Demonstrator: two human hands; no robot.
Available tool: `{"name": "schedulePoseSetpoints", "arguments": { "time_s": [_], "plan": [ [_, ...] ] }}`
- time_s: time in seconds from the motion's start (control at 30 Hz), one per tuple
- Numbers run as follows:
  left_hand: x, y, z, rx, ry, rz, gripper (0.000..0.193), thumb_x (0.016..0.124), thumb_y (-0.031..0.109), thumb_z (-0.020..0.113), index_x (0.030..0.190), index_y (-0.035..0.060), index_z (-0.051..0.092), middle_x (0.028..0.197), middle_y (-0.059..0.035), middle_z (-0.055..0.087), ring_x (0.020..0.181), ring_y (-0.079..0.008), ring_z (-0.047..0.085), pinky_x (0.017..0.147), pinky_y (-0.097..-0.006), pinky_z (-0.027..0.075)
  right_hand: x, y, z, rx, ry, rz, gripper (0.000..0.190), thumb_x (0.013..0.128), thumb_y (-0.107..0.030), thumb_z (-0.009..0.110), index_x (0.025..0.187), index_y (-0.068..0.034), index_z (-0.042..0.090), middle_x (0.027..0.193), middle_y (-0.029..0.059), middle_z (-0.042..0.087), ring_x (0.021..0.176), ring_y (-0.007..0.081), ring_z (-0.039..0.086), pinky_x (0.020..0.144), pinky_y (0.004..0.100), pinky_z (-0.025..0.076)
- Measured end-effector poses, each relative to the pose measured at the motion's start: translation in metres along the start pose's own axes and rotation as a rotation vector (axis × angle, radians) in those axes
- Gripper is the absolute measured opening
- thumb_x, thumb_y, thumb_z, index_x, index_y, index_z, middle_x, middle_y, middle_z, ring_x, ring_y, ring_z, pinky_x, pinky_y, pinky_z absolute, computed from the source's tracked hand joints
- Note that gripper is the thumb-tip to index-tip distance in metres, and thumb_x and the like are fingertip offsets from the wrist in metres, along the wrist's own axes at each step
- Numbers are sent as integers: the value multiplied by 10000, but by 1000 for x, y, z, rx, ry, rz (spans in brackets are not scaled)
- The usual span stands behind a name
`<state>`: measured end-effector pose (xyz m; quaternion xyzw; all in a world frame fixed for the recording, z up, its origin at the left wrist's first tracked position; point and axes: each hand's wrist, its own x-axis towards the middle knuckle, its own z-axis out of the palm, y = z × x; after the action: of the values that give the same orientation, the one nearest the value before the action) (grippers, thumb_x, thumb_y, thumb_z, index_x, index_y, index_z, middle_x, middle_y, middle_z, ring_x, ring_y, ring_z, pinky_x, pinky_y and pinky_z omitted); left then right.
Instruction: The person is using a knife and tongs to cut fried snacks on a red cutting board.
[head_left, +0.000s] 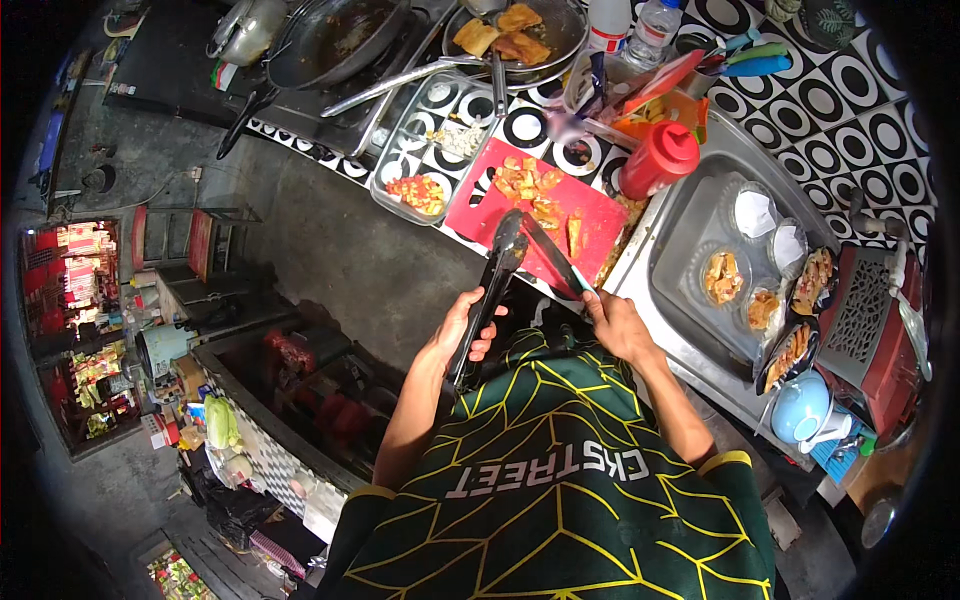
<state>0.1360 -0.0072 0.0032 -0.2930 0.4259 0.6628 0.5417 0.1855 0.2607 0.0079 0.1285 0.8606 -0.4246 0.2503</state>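
Note:
My left hand (456, 324) is wrapped around black tongs (487, 289), whose tips reach over the near edge of a red cutting board (600, 216). In my right hand (621, 326) is a knife (553, 256) with a pale green handle; its blade slants over the board and its tip is close to the tongs. Golden-brown fried pieces (517, 180), cut into chunks, lie across the board, and one longer strip (574, 235) sits beside the blade. Left of the board stands a clear divided container (381, 161) with diced red and yellow bits (415, 195) and chopped white bits (459, 140).
Behind the board, a frying pan (559, 45) holds fried slabs. A wok (330, 45) sits on the stove. Right of the board stand a red squeeze bottle (658, 159) and a metal sink (675, 202) containing filled clear plastic cups (722, 277). A blue bowl (801, 409) rests beyond.

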Motion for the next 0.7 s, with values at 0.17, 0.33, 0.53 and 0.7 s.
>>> {"name": "schedulePoseSetpoints", "arguments": {
  "time_s": [0.17,0.33,0.53,0.7],
  "plan": [
    [-2,-2,-5,31,-22,-2,639,837,632,425,1107,55,477,580,11,391,391,-82,358,351,-224,307,8,-2,-5,-17,-45,16,459,958,-362,389,867,49,572,755,323,575,826,485,557,757,512,425],
    [-8,2,-4,34,88,51,668,841,621,410,1127,22,485,575,-6,400,394,-92,372,342,-227,309,8,9,-15,36,-34,25,484,956,-380,389,855,55,576,740,306,581,823,476,565,739,496,426],
    [-4,6,-6,-8,166,158,671,829,631,419,1123,31,483,568,3,400,390,-95,362,347,-237,306,26,13,-6,-82,-70,-89,487,946,-397,403,857,44,589,769,306,580,807,467,564,749,491,433],
    [-6,6,2,55,138,145,657,825,631,437,1126,47,453,575,11,371,404,-80,348,357,-226,294,33,15,-19,-73,-3,-7,518,942,-424,404,816,42,593,769,300,582,805,457,567,739,487,431]
  ]
}}
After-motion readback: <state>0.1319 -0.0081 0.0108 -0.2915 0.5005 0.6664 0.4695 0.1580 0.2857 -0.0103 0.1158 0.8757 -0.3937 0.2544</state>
